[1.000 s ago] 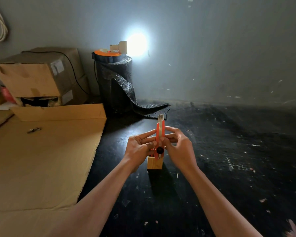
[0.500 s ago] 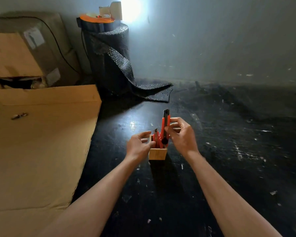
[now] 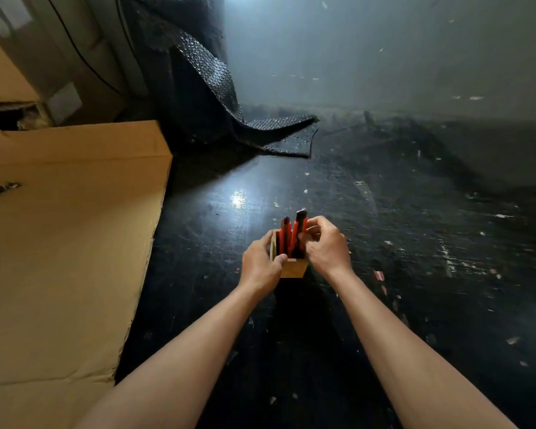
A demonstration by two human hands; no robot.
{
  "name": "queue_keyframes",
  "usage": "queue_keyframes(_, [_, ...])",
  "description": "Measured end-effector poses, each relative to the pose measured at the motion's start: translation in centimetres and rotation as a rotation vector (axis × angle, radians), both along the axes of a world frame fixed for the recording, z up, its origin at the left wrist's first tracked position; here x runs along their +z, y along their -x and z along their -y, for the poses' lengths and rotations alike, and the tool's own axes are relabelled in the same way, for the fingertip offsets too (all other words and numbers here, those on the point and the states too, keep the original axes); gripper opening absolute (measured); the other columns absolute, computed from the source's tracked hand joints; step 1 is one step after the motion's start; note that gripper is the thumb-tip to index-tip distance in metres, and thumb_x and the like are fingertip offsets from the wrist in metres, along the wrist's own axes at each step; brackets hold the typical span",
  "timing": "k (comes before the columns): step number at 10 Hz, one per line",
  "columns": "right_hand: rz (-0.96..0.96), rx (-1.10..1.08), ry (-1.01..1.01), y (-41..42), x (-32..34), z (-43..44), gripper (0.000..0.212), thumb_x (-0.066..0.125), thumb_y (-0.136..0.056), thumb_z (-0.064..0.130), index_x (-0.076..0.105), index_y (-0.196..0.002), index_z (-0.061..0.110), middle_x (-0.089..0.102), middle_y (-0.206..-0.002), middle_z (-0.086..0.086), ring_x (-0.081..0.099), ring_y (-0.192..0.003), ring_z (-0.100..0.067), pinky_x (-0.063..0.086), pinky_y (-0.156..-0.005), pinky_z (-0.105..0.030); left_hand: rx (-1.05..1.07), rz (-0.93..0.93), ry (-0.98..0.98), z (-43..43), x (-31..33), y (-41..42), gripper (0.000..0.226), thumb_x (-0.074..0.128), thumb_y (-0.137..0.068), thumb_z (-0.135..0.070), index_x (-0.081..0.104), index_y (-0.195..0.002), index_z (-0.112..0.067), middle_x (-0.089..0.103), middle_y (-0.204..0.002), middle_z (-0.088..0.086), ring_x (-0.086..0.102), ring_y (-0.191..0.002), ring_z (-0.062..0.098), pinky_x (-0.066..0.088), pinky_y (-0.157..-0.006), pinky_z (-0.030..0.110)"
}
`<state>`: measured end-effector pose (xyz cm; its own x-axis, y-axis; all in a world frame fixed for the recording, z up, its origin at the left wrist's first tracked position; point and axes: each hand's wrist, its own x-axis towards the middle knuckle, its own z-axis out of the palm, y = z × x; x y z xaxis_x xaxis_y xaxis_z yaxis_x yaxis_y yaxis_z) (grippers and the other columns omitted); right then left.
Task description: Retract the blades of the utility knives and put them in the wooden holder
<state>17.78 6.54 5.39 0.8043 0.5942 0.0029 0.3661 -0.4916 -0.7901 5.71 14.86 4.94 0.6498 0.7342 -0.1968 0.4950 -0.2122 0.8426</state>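
Note:
A small wooden holder (image 3: 295, 268) stands on the dark floor in the middle of the head view. Two red utility knives stand upright in it: one (image 3: 283, 235) at the left and a taller one (image 3: 300, 226) at the right, with no blade showing on either. My left hand (image 3: 260, 264) grips the holder's left side, thumb on its front rim. My right hand (image 3: 325, 244) pinches the upper part of the taller knife, whose lower end is inside the holder.
A large flat cardboard sheet (image 3: 62, 243) covers the floor at the left, with a small dark object (image 3: 3, 187) lying on it. A roll of black bubble wrap (image 3: 198, 75) and cardboard boxes (image 3: 19, 57) stand at the back left by the wall.
The knife has gone from held high with its blade out to blade retracted and lowered into the holder by my right hand. My left hand moved onto the holder. The view tilted down.

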Motion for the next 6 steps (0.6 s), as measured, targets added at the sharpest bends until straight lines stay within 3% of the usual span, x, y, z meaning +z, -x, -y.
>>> queue_keyframes(1, [-0.026, -0.012, 0.07, -0.5, -0.6, -0.5, 0.006, 0.067, -0.091, 0.02, 0.066, -0.097, 0.022, 0.073, -0.091, 0.003, 0.069, -0.084, -0.017, 0.054, -0.068, -0.032, 0.008, 0.004, 0.023, -0.1, -0.8, -0.5, 0.053, 0.072, -0.091, -0.007, 0.059, -0.14, -0.025, 0.069, -0.129, 0.003, 0.064, -0.12, 0.023, 0.05, -0.102, 0.037])
queue_keyframes(3, [-0.056, -0.023, 0.144, -1.0, -1.2, -0.7, 0.015, 0.062, -0.091, 0.012, 0.072, -0.102, 0.015, 0.075, -0.101, -0.004, 0.066, -0.089, -0.019, 0.052, -0.075, -0.031, 0.033, -0.012, 0.031, -0.6, -1.7, -0.7, 0.052, 0.071, -0.09, -0.005, 0.063, -0.137, -0.024, 0.073, -0.124, 0.004, 0.06, -0.094, 0.01, 0.047, -0.086, 0.024])
queue_keyframes(5, [-0.064, -0.019, 0.125, -0.8, -0.1, 0.3, 0.017, 0.066, -0.091, 0.016, 0.073, -0.106, 0.014, 0.075, -0.102, -0.002, 0.069, -0.094, -0.018, 0.05, -0.076, -0.027, 0.034, 0.005, 0.082, -0.7, -1.7, -0.7, 0.051, 0.071, -0.09, -0.005, 0.063, -0.137, -0.023, 0.07, -0.129, 0.004, 0.066, -0.115, 0.023, 0.054, -0.1, 0.04])
queue_keyframes(6, [-0.04, -0.017, 0.097, -0.5, 1.1, 1.3, 0.018, 0.068, -0.09, 0.02, 0.072, -0.108, 0.016, 0.074, -0.101, 0.0, 0.069, -0.095, -0.017, 0.051, -0.077, -0.026, 0.081, -0.015, 0.11, -0.7, -1.9, -0.3, 0.059, 0.072, -0.091, -0.009, 0.052, -0.147, -0.015, 0.063, -0.141, 0.009, 0.064, -0.123, 0.026, 0.054, -0.102, 0.048])
